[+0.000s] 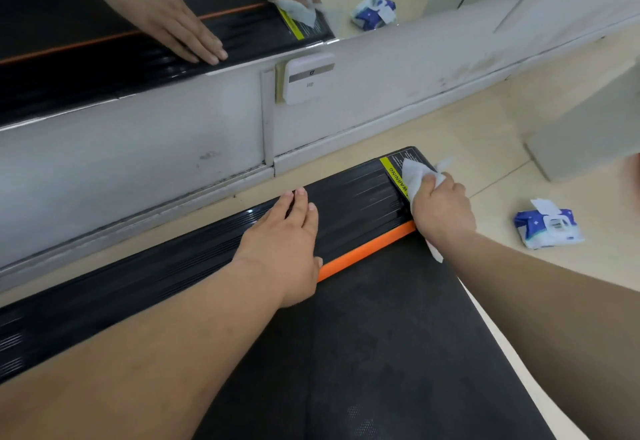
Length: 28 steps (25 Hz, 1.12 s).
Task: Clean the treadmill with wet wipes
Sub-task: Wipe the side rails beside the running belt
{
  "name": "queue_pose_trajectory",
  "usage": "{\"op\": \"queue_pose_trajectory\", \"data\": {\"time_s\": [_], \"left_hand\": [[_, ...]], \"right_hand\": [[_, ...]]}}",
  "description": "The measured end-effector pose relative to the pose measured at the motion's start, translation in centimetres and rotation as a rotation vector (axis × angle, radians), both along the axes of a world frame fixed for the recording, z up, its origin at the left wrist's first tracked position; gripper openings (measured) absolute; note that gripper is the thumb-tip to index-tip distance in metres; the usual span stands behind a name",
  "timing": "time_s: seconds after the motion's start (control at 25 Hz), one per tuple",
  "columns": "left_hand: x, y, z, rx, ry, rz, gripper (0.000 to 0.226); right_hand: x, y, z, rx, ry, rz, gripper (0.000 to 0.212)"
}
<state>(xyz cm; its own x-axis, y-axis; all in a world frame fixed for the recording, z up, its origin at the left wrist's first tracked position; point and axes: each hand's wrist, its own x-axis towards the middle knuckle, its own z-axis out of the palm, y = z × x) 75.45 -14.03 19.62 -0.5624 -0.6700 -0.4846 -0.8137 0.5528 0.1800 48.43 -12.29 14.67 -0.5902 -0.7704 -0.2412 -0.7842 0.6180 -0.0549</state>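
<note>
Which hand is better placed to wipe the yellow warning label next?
Right. The right hand grips the wet wipe right at the warning label; the left hand lies flat on the ribbed black cover, holding nothing.

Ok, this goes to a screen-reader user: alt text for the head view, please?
A person's right hand holds a wet wipe on the yellow warning label of a treadmill, while the left hand rests flat on its ridged black panel. A wipe pack lies on the floor.
</note>
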Motion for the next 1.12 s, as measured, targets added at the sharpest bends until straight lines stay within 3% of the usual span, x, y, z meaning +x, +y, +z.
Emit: {"op": "queue_pose_trajectory", "data": {"time_s": [0.08,0.16,0.28,0.4,0.6,0.84,0.96,1.0,1.12], "left_hand": [[0.3,-0.7,0.3,0.053,0.018,0.009,0.087],[0.4,-0.8,0.5,0.074,0.036,0.023,0.085],[0.9,-0.1,0.3,0.043,0.043,0.011,0.084],[1.1,0.1,0.4,0.054,0.019,-0.001,0.085],[0.4,0.0,0.1,0.051,-0.015,0.013,0.094],[0.3,-0.1,0.3,0.088,-0.043,0.012,0.098],[0.4,-0.3,0.3,0.113,-0.035,-0.008,0.098],[0.6,-0.4,0.4,0.126,-0.027,-0.018,0.097],[1.7,0.0,0.8,0.173,0.067,0.012,0.090]], "right_hand": [[1.4,0.3,-0.8,-0.020,0.046,-0.035,0.054],[5.0,1.1,-0.8,-0.021,0.055,-0.044,0.071],[9.5,1.7,-1.1,-0.080,0.022,0.211,0.077],[7.7,-0.5,-0.7,-0.084,0.034,0.284,0.076],[1.8,-3.3,-0.5,-0.087,-0.040,0.130,0.067],[-1.4,-0.6,0.5,-0.173,-0.321,-0.343,0.048],[0.5,1.4,-1.7,-0.286,-0.129,-0.199,0.068],[2.1,2.1,-1.9,-0.224,-0.044,-0.122,0.075],[8.6,3.2,-1.4,-0.104,-0.044,-0.053,0.089]]}}
